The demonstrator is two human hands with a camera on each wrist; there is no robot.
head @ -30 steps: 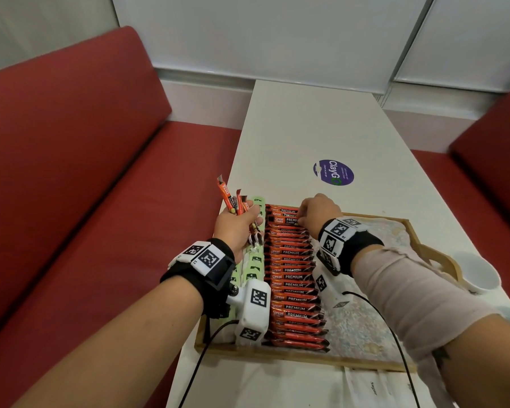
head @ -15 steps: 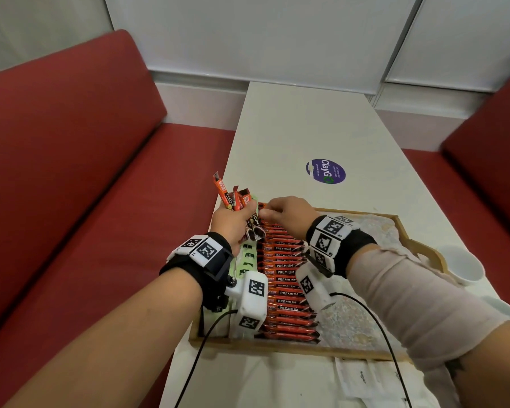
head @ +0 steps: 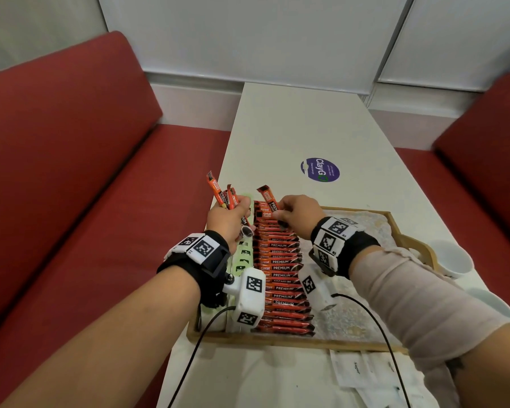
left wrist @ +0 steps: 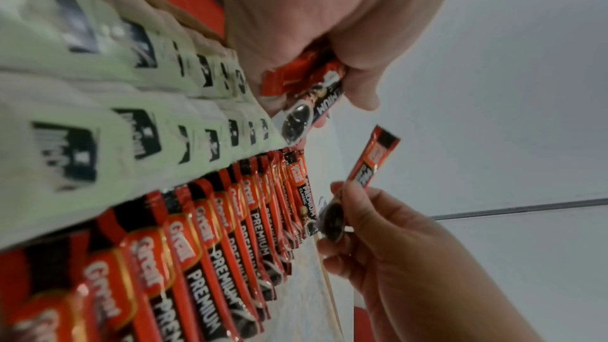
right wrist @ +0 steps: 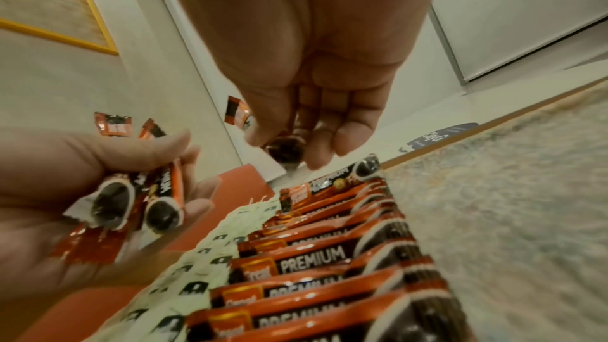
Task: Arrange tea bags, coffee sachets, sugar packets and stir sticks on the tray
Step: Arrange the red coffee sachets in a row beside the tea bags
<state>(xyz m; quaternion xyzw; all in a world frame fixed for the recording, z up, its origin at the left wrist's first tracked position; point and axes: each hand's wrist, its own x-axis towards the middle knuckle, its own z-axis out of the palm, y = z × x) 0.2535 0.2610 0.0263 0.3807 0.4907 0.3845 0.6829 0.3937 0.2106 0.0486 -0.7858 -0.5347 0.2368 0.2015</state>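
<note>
A wooden tray (head: 301, 341) holds a long row of red coffee sachets (head: 280, 275) (left wrist: 204, 264) (right wrist: 329, 262) beside a row of pale green tea bags (head: 243, 254) (left wrist: 108, 103). My left hand (head: 230, 219) grips a bunch of coffee sachets (head: 223, 197) (right wrist: 144, 202) above the tray's far left corner. Just right of it, my right hand (head: 298, 213) pinches a single coffee sachet (head: 268, 198) (left wrist: 373, 157), tilted up over the far end of the red row.
White sugar packets (head: 362, 372) lie on the white table (head: 301, 128) in front of the tray. A white cup (head: 451, 256) stands off the tray's right side. Red bench seats flank the table. A purple sticker (head: 320, 169) sits beyond the tray.
My right hand left the far end of the red row, went left to the bunch in my left hand, and now holds one sachet taken from it.
</note>
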